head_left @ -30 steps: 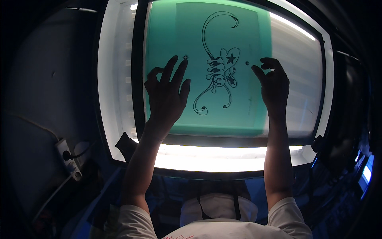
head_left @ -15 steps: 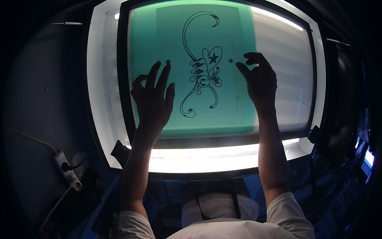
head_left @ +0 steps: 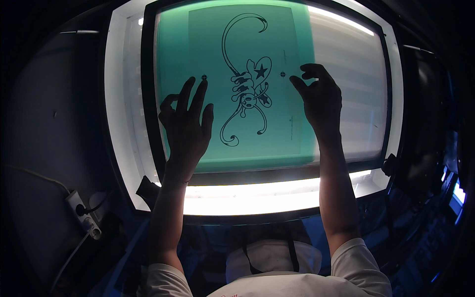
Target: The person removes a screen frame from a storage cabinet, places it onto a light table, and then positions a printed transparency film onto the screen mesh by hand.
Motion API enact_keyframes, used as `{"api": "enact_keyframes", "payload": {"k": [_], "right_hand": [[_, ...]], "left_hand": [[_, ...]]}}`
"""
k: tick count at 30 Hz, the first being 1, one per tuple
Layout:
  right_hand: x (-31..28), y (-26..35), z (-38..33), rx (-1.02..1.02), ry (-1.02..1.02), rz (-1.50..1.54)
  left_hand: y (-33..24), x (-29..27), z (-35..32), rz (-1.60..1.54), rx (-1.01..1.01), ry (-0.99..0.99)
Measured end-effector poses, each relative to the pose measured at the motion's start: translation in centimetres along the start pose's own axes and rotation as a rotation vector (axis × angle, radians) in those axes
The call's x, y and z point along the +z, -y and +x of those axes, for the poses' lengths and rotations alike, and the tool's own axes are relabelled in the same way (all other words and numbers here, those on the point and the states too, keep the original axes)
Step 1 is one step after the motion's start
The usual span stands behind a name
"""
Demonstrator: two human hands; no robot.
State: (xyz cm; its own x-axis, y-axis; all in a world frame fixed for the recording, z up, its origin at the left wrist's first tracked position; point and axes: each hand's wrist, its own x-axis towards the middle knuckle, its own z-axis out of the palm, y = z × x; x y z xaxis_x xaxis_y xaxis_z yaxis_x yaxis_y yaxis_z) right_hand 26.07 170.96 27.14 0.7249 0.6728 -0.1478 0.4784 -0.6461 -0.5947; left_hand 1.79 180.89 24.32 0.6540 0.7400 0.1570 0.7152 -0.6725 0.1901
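Note:
A clear film sheet (head_left: 213,128) with a black cartoon drawing (head_left: 246,91) lies on the green coated part of a framed screen (head_left: 173,44). The drawing has long curling lines, stars and a small face. My left hand (head_left: 188,126) is spread over the film's left side, one fingertip at a small round crosshair mark. My right hand (head_left: 321,101) is over the green area's right border, thumb and forefinger apart with nothing between them, near a second crosshair mark (head_left: 283,74). Whether its fingers touch the surface I cannot tell.
Under the screen glows a light table (head_left: 257,198) with a white rim. Dark clamp-like pieces sit at its near left (head_left: 147,190) and near right (head_left: 390,164) corners. A white power strip (head_left: 81,213) with cords hangs at the left. The surroundings are dark.
The whole view has shifted slightly, so the screen and drawing appear a little further left. Both hands keep nearly the same pose and place over the film.

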Motion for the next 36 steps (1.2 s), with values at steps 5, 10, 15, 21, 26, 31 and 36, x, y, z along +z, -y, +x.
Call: {"api": "enact_keyframes", "payload": {"k": [5, 10, 15, 21, 26, 31, 36], "right_hand": [[-0.6, 1.5, 0.0, -0.01, -0.048, -0.128], [-1.8, 3.2, 1.1, 0.111, 0.079, -0.066], [-1.9, 1.6, 1.6, 0.247, 0.222, 0.288], [-3.6, 0.8, -0.7, 0.387, 0.253, 0.684], [-4.1, 0.5, -0.9, 0.417, 0.316, 0.828], [-3.9, 0.7, -1.3, 0.398, 0.319, 0.754], [-3.5, 0.6, -1.7, 0.273, 0.192, 0.53]], "left_hand": [[0.0, 0.2, 0.0, -0.001, 0.01, -0.014], [-0.2, -0.2, 0.0, 0.031, -0.006, 0.003], [-0.1, 0.0, 0.2, 0.077, 0.038, -0.035], [0.0, 0.0, 0.1, 0.062, 0.045, -0.047], [-0.1, 0.0, 0.2, 0.075, 0.055, -0.056], [0.0, 0.1, 0.2, 0.064, 0.051, -0.039], [0.0, -0.1, 0.2, 0.073, 0.05, -0.039]]}}
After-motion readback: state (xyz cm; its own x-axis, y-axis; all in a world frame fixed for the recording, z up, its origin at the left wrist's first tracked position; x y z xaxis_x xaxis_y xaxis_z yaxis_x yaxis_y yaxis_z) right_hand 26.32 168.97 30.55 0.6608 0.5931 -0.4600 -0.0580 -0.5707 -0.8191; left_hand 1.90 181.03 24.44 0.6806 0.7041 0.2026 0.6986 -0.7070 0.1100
